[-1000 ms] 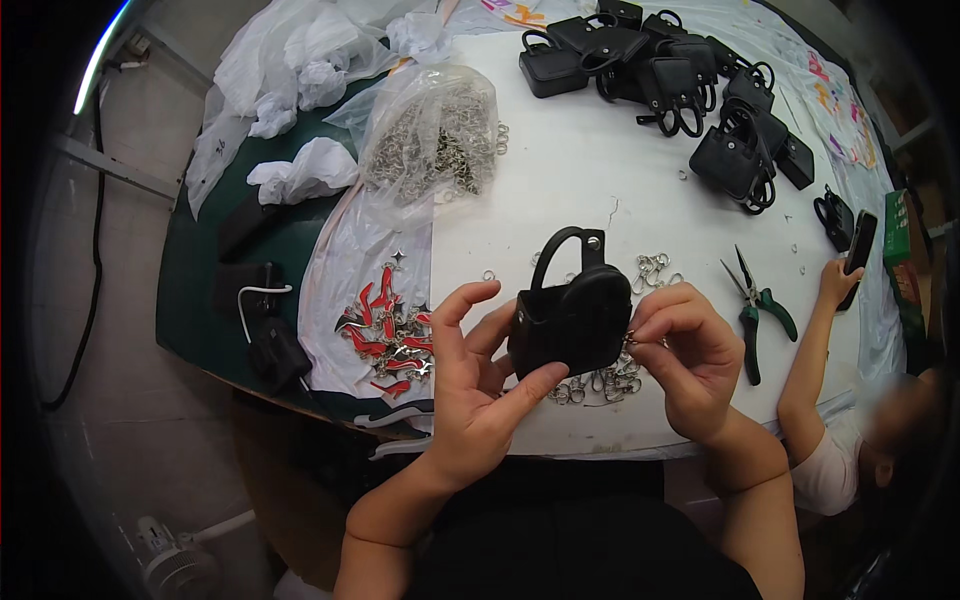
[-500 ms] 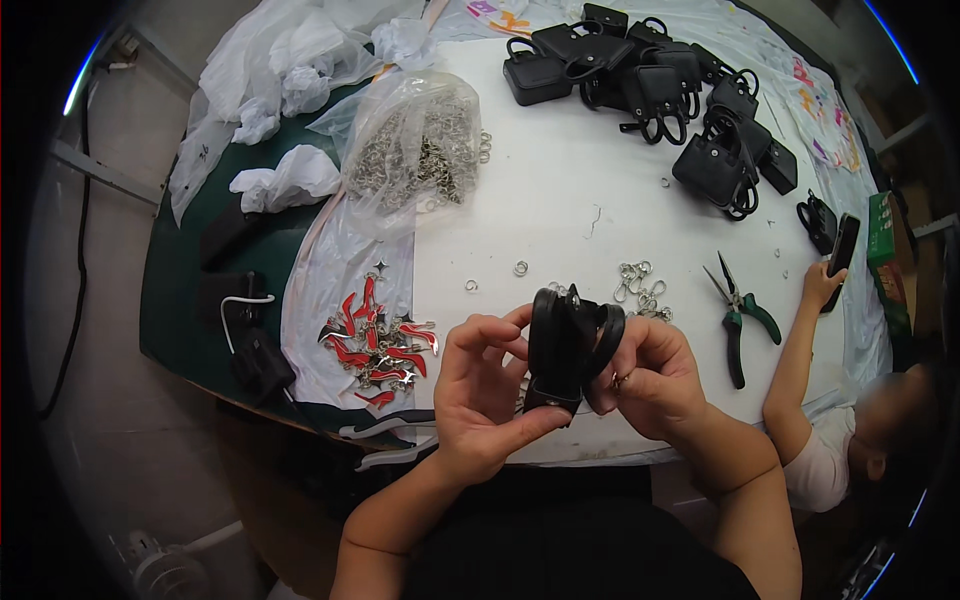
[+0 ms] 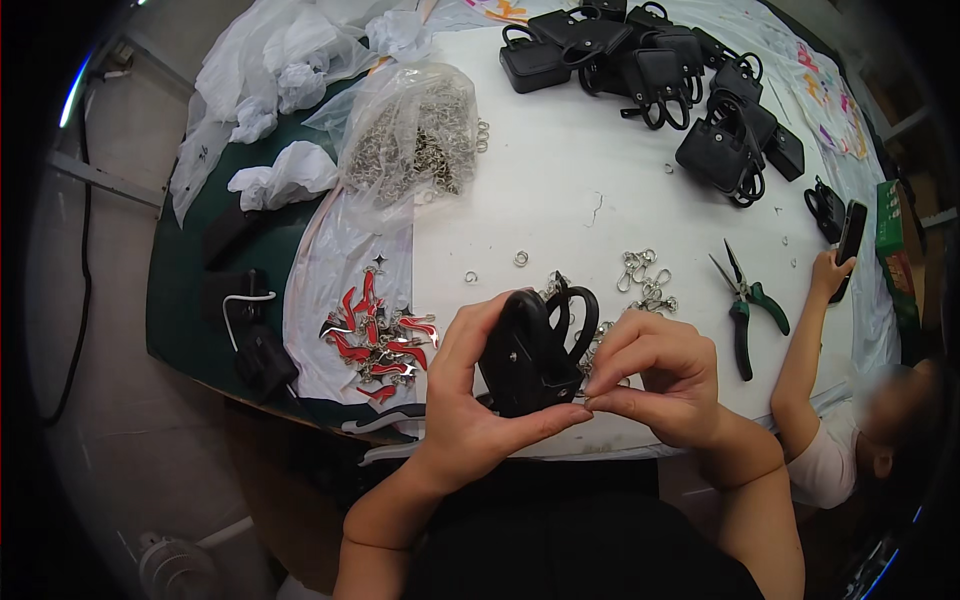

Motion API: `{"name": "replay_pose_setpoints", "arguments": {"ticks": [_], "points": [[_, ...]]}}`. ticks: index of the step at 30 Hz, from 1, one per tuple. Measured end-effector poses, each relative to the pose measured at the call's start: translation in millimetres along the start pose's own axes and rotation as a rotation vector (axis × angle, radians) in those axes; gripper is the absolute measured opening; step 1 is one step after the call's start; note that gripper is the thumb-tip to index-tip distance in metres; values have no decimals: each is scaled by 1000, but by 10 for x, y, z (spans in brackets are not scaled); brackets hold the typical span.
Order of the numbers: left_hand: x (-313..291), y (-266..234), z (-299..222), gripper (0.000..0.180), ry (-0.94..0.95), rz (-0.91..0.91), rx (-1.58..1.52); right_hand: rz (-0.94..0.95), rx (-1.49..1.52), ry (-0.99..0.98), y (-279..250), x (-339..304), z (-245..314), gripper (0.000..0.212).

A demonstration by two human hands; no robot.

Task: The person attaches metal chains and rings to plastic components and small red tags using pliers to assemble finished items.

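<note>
Work sits midway: your left hand (image 3: 470,400) grips one small black bag (image 3: 530,350), your right hand (image 3: 660,385) pinches a metal clasp (image 3: 590,400) at its edge; loose clasps (image 3: 645,280) wait beyond.

You have one small black bag (image 3: 530,350) held between your two hands and one pair of green-handled pliers (image 3: 745,300) on the table. One clear sack of metal rings (image 3: 415,140) lies farther off. The heap of black bags (image 3: 650,70) overlaps too much to count.
</note>
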State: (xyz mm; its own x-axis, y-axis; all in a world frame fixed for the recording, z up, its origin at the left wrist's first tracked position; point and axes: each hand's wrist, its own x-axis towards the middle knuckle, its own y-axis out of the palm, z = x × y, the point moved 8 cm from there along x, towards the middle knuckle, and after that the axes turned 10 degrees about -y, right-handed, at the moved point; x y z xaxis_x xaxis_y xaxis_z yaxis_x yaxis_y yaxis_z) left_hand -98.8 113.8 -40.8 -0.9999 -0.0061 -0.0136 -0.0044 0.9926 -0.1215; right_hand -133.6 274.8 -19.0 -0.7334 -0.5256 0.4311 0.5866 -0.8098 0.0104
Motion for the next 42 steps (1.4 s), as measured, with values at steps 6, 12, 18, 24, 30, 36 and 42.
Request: {"name": "replay_pose_setpoints", "arguments": {"ticks": [6, 12, 18, 24, 30, 36, 42], "points": [[-14, -28, -149, 97, 103, -7, 163, 66, -112, -41, 58, 13, 27, 15], [-37, -21, -269, 103, 169, -38, 451, -46, -255, -122, 80, -23, 90, 21], [-83, -20, -369, 90, 257, -114, 578, -45, -339, -142, 76, -65, 32, 21], [-171, -30, -311, 79, 286, -171, 455, -202, -53, -8, 90, -182, -152, 13], [-319, -8, -376, 64, 529, -320, 585, -464, 468, 363, 207, -355, -419, 10], [-383, -153, -337, 67, 389, -324, 525, -36, -391, -186, 254, -68, -49, 20], [-556, -384, -67, 68, 93, -121, 527, 14, -648, -343, 220, -20, 160, 24]]}}
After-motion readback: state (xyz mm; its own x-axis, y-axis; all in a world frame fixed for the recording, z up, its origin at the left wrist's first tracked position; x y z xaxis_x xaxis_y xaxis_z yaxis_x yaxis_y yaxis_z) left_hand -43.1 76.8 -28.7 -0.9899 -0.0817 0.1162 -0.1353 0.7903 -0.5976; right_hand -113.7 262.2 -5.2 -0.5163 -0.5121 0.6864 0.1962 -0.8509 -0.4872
